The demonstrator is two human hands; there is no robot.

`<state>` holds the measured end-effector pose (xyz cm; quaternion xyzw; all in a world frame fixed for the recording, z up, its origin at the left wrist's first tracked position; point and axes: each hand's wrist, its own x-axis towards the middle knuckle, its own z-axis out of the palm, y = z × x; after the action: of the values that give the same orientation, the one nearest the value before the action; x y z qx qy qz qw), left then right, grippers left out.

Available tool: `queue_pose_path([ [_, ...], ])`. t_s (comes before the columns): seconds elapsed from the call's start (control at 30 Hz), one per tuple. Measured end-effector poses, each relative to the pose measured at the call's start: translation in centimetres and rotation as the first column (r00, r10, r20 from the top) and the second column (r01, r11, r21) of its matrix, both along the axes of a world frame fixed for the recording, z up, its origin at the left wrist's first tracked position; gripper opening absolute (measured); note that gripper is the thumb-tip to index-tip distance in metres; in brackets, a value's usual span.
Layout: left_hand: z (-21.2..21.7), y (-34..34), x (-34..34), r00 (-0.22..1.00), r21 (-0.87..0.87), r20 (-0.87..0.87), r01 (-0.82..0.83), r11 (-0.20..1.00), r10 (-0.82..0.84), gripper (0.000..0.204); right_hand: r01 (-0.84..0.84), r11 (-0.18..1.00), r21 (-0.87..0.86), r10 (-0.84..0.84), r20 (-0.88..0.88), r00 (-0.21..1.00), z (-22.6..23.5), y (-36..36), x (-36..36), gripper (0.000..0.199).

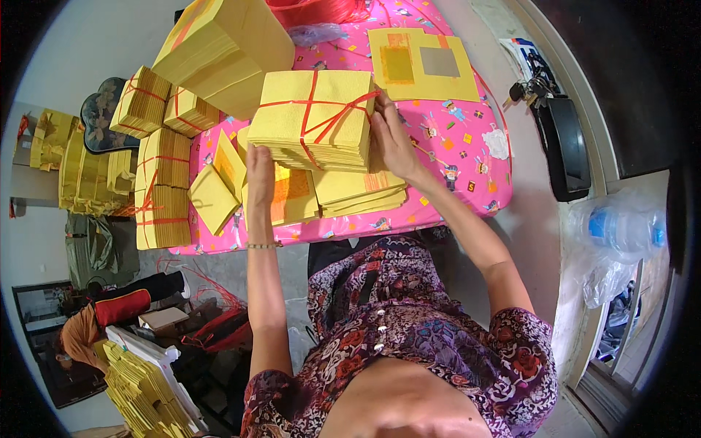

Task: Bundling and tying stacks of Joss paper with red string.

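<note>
Between my hands is a thick bundle of yellow paper (292,123), bound crosswise with red plastic string. My left hand (260,174) is closed on its near left corner. At the right end, my right hand (395,139) presses the paper edges, its fingers partly hidden behind the bundle. Loose yellow sheets (358,197) lie under and in front of it, some with an orange print. Left of my left hand rests a folded yellow packet (215,198) with a small mark on it.
Tied yellow bundles (162,217) are stacked at the table's left edge, beside a tall yellow block (226,58). Printed sheets (423,66) lie at the far right of the pink patterned cloth (467,139). Red string (318,10) is heaped at the back. Another person (91,328) bends at lower left.
</note>
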<state>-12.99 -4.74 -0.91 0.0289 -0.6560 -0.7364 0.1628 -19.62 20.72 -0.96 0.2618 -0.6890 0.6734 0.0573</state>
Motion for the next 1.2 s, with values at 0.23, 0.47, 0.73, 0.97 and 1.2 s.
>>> queue_pose_path([
  [0.23,5.6,4.0,0.0,0.987,-0.250,0.101,-0.098,0.963,0.126,0.057,0.087,0.995,0.055,-0.092,0.097,0.991,0.5,-0.6,-1.9,0.059],
  [0.47,11.0,3.0,1.2,0.802,-0.423,0.590,0.213,0.881,0.089,0.087,-0.124,0.885,0.450,-0.003,0.272,0.962,5.5,1.9,-1.9,0.065],
  [0.73,6.6,3.2,-0.6,0.908,-0.412,0.418,0.184,0.892,0.006,0.075,0.080,0.690,0.720,-0.092,-0.022,0.995,3.0,2.0,-4.3,0.070],
  [0.97,4.8,3.4,-1.0,0.956,-0.005,0.283,0.084,0.996,-0.079,0.073,-0.173,0.979,-0.103,0.201,0.414,0.888,3.6,1.2,-3.4,0.067],
  [1.2,5.6,5.2,-1.5,0.971,0.313,0.184,0.090,0.945,-0.153,0.080,-0.166,0.929,-0.332,0.339,0.580,0.740,4.0,0.8,-1.9,0.066],
])
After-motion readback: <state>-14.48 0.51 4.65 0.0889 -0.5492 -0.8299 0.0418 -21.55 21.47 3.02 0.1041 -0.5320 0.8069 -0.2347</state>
